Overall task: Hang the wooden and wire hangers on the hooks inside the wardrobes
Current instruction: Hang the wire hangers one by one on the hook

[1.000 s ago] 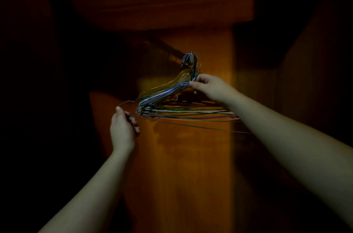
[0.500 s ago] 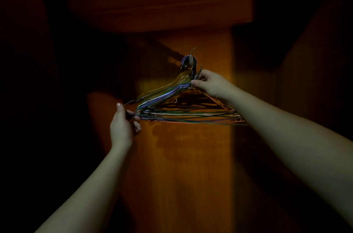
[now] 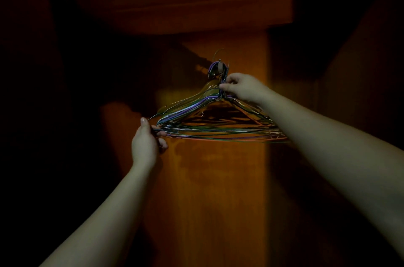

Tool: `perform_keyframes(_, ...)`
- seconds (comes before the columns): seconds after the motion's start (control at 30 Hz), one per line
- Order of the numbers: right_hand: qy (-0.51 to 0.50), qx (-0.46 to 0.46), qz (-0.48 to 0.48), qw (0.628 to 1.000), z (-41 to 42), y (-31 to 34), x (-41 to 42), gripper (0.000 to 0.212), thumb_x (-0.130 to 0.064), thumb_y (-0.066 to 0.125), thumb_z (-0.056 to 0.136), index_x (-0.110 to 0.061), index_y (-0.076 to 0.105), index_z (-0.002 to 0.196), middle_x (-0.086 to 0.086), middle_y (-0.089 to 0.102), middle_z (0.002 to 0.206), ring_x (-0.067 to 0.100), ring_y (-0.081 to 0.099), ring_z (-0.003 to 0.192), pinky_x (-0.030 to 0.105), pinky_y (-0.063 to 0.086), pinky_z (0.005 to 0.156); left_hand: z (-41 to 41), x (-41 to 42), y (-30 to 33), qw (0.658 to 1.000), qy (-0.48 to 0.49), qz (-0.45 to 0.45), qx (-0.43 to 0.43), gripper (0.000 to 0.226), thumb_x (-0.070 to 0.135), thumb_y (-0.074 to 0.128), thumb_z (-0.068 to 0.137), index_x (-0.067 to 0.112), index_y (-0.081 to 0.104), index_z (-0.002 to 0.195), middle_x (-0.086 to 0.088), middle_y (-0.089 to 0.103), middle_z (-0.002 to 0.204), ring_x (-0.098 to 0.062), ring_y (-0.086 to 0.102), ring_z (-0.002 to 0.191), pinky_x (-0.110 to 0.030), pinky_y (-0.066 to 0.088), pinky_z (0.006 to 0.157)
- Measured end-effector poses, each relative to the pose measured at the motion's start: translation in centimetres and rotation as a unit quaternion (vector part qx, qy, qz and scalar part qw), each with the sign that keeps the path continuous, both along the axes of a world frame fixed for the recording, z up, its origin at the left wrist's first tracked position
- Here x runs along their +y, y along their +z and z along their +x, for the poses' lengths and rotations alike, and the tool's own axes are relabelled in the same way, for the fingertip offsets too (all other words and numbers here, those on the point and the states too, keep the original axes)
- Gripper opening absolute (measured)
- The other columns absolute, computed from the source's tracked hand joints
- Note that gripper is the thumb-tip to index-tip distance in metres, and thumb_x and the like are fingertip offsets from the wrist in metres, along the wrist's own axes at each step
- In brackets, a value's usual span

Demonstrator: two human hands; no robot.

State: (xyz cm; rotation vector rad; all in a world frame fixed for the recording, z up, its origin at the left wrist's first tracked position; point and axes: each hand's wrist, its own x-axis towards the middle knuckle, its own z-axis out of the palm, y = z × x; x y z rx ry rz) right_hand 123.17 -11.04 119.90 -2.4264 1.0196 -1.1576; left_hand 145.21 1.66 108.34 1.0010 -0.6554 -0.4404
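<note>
- Hangers [image 3: 196, 113]: a bundle of thin wire ones in purple, white, green and orange, with a pale, see-through one lying at the back of the stack. Their necks are gathering at the top and their bottom bars are fanning out nearly level towards the right. The bundle is sitting high against the back panel, its looped tops crowding round the hook.
- Hook [image 3: 219, 68]: a small metal fitting fixed to the back panel, catching a little light. The hanger loops are wrapping over it; one stray wire loop is arching just above it.
- Right hand [image 3: 244, 88]: reaching in from the right, fingers curling and pinching the hanger necks just below the hook, thumb tip pressing at the front.
- Left hand [image 3: 145, 143]: reaching up from below left, fingers curling round the left corner of the bundle, gripping the ends of the bottom bars, thumb pointing upward.
- Back panel [image 3: 218, 190]: reddish-brown wood, lit in a warm strip down the middle, with the hangers' shadow falling on it behind the bundle.
- Shelf [image 3: 185, 4]: a wooden board overhanging the top of the space, above the hook.
- Sides: both are lying in deep shadow; I cannot make out anything there.
</note>
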Motion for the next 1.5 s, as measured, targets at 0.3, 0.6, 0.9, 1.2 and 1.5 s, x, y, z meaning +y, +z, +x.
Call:
perform_keyframes(0.3,0.000,0.038,0.003,0.999,0.2,-0.8,-1.2,0.031,-0.042,0.054,0.096,-0.018,0.060,0.116,-0.002,0.057,0.107,0.016,0.051,0.097,0.027,0.034,0.066,0.1,-0.6,-1.0,0.999,-0.022,0.032,0.020,0.045,0.049,0.031,0.104,0.015,0.054,0.087,0.000,0.062,0.064,-0.010,0.047,0.037,-0.025,0.032,0.046)
perform_keyframes(0.6,0.022,0.026,0.012,0.999,0.7,-2.4,-1.5,0.028,-0.038,0.057,0.096,-0.016,0.061,0.113,-0.004,0.056,0.096,0.008,0.048,0.078,0.022,0.037,0.062,0.9,-1.4,-3.3,0.997,-0.024,0.054,0.039,0.049,0.052,0.031,0.102,0.016,0.059,0.084,0.001,0.066,0.070,-0.011,0.048,0.041,-0.029,0.033,0.052)
perform_keyframes(0.9,-0.064,0.031,-0.060,0.996,1.2,-2.8,-1.7,0.025,-0.041,0.063,0.091,-0.018,0.053,0.093,-0.005,0.053,0.084,0.012,0.048,0.072,0.025,0.036,0.057,0.9,-2.9,-3.0,0.993,-0.050,0.084,0.064,0.049,0.050,0.034,0.103,0.014,0.066,0.092,-0.001,0.068,0.072,-0.011,0.048,0.044,-0.025,0.034,0.051)
perform_keyframes(1.2,-0.141,0.083,-0.109,0.981,2.3,-2.4,-1.9,0.031,-0.050,0.061,0.089,-0.022,0.051,0.082,-0.004,0.048,0.083,0.015,0.048,0.073,0.029,0.039,0.060,3.7,-5.1,-2.6,0.989,0.028,0.144,-0.018,0.054,0.050,0.035,0.102,0.005,0.063,0.105,-0.004,0.067,0.079,-0.023,0.057,0.062,-0.034,0.041,0.061)
perform_keyframes(1.5,-0.101,0.072,-0.116,0.986,1.5,-3.0,-2.2,0.041,-0.049,0.064,0.087,-0.019,0.054,0.114,0.000,0.054,0.115,0.018,0.052,0.104,0.034,0.047,0.087,3.4,-5.3,1.1,0.811,0.240,0.171,-0.505,0.063,0.050,0.057,0.092,0.011,0.043,0.140,-0.008,0.046,0.142,-0.025,0.040,0.133,-0.043,0.031,0.111)
